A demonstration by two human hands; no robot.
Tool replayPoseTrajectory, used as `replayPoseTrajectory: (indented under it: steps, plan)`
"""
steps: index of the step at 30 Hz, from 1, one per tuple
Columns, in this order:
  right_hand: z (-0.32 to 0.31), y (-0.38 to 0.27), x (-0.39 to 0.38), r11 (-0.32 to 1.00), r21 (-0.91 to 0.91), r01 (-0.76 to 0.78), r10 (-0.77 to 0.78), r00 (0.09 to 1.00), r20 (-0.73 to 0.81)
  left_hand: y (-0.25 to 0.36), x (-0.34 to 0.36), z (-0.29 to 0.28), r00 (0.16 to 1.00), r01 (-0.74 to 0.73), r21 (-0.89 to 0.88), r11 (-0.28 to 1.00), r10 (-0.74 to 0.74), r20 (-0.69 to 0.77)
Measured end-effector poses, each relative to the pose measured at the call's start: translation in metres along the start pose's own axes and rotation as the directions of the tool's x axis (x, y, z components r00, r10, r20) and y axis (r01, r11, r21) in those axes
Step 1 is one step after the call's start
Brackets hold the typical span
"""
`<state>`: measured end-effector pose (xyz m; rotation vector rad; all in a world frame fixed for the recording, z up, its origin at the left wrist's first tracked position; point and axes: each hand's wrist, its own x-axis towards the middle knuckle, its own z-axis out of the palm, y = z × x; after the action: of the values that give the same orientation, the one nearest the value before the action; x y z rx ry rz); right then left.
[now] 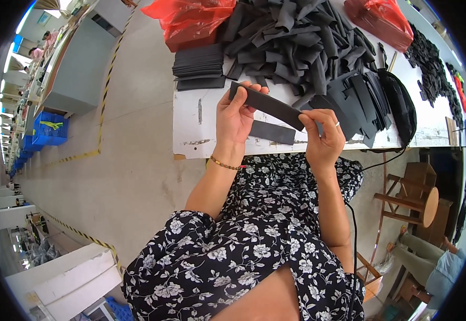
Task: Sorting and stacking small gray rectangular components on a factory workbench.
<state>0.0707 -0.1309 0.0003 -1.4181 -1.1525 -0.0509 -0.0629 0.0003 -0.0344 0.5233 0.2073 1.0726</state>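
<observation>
A flat black strip of fabric (273, 107) is stretched between my two hands, above the near edge of the white table. My left hand (236, 109) pinches its left end, the thumb on top. At its right end, my right hand (323, 134) grips between thumb and fingers. Another black strip (272, 132) lies on the table just below the held one. Beyond my left hand sits a neat stack of black strips (198, 65). Right of my right hand, more black pieces (357, 104) lie fanned out. What material the strips are made of, I cannot tell for certain.
A big loose heap of black strips (297, 40) covers the table's far middle. Red plastic bags (190, 24) stand beside it. A black mesh-like item (399, 104) with a cord lies at the right. Wooden stools (430, 206) and a seated person (420, 257) are to my right.
</observation>
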Motion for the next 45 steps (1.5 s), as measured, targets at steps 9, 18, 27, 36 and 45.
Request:
replayPoseTrajectory:
  steps: [9, 18, 27, 36, 45]
  plan:
    - [0.015, 0.027, -0.018, 0.657, 0.280, -0.700, 0.564, 0.703, 0.433, -0.009, 0.001, -0.007, 0.953, 0.018, 0.140, 0.990, 0.025, -0.301]
    - [0.006, 0.021, -0.028, 0.527, 0.170, -0.833, 0.680, 0.533, 0.504, -0.011, -0.026, -0.033, 0.897, 0.173, 0.202, 0.964, -0.070, -0.436]
    - [0.001, 0.042, -0.045, 0.818, -0.407, -0.406, 0.547, 0.768, 0.333, 0.011, 0.031, -0.054, 0.895, -0.071, 0.926, 0.372, 0.434, -0.105]
    - [-0.032, 0.100, -0.040, 0.531, -0.786, 0.316, 0.085, 0.903, 0.421, -0.034, 0.104, -0.044, 0.987, 0.127, 0.914, -0.386, 0.144, -0.076]
    - [-0.046, 0.098, -0.029, 0.560, -0.669, 0.489, 0.169, 0.723, 0.670, -0.034, 0.088, -0.060, 0.975, 0.055, 0.927, -0.372, 0.220, 0.030]
